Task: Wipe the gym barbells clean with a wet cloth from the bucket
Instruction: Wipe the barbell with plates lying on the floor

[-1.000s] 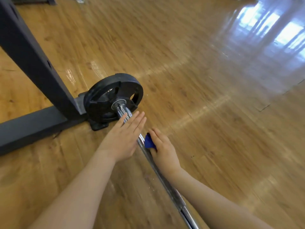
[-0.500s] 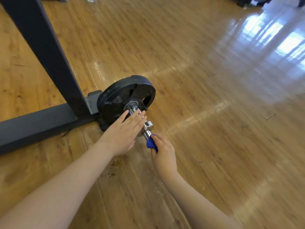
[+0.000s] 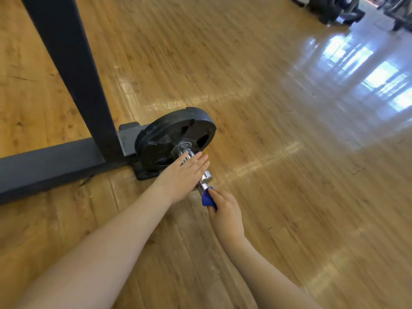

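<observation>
Glossy wooden gym floor point(image 3: 278, 134); black rack frame point(image 3: 73, 70) at left. I log: barbell point(image 3: 206, 176) chrome sleeve, black plate point(image 3: 178, 134) mounted, beside the frame base. Left hand point(image 3: 182, 178) flat on the sleeve, fingers straight. Right hand point(image 3: 225, 211) pinches the blue cloth point(image 3: 207, 199) (bunched) against the bar.

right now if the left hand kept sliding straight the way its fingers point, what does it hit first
Probably the black weight plate: the left hand lies flat on the chrome bar, fingers pointing along it at the plate's hub. Depth is hard to judge.
</observation>
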Available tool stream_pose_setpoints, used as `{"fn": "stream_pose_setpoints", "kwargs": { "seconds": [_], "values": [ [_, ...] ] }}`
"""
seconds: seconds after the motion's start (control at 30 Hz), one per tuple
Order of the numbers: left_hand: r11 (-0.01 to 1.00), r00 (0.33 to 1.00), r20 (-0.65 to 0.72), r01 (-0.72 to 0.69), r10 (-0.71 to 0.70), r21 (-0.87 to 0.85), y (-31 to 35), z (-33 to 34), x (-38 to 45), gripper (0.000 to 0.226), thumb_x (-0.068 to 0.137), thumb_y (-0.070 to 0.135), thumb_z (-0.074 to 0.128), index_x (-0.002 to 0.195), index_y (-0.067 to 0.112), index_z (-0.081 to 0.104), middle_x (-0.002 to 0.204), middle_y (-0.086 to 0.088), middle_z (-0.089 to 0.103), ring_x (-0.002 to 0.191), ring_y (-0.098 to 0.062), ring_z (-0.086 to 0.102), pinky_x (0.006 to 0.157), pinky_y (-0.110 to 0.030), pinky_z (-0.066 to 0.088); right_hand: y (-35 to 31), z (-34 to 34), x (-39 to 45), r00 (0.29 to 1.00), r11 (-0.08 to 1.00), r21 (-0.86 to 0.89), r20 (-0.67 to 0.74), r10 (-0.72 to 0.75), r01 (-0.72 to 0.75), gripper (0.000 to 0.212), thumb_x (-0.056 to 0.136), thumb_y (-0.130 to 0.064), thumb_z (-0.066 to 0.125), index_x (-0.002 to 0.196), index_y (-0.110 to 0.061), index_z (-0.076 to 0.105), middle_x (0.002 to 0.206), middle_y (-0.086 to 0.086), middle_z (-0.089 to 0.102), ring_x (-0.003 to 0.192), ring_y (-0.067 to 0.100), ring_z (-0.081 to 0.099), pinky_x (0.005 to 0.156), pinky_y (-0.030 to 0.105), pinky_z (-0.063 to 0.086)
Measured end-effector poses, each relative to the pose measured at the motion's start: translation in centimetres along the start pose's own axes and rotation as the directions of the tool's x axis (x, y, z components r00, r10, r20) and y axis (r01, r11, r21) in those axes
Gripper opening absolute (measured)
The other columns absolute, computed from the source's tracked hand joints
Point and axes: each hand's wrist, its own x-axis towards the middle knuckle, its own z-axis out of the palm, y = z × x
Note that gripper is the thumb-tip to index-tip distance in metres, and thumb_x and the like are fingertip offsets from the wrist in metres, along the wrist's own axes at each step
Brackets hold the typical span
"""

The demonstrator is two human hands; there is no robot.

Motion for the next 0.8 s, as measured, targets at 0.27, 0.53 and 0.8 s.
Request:
{"fn": "stream_pose_setpoints", "kwargs": {
  "seconds": [0.27,0.53,0.8],
  "values": [
    [0.997,0.997,0.052,-0.05,0.053,-0.059,-0.4,1.4,0.3,0.062,0.103,0.019,0.023,0.146,0.006,-0.02,0.157,-0.011,-0.018,0.145,-0.025,-0.014,0.117,-0.04,0.0,-1.7,-0.1,1.7,0.999,0.998,0.019,-0.015,-0.051,0.052,0.03,0.059,0.011,0.074,0.087,0.0,0.073,0.081,0.007,0.07,0.064,0.028,0.064,0.057,0.036,0.055],
    [0.979,0.979,-0.012,-0.202,0.202,0.006,-2.8,1.4,2.9,0.067,0.103,0.018,0.028,0.143,0.008,-0.024,0.157,-0.008,-0.017,0.145,-0.022,-0.014,0.116,-0.037,-0.004,-0.5,-0.7,-1.4,0.998,1.0,-0.009,-0.052,0.017,-0.018,0.029,0.065,-0.005,0.069,0.093,-0.007,0.075,0.094,0.001,0.071,0.084,0.012,0.058,0.071,0.02,0.046],
    [0.926,0.926,0.05,-0.377,0.375,0.038,-3.1,1.4,5.1,0.074,0.1,0.018,0.039,0.148,0.011,-0.017,0.158,-0.006,-0.016,0.144,-0.021,-0.016,0.116,-0.036,-0.006,-2.5,1.0,1.2,0.977,0.99,-0.007,-0.158,0.141,-0.144,0.026,0.067,-0.006,0.063,0.09,-0.003,0.074,0.086,0.003,0.071,0.073,0.019,0.063,0.068,0.02,0.044]
  ]
}}
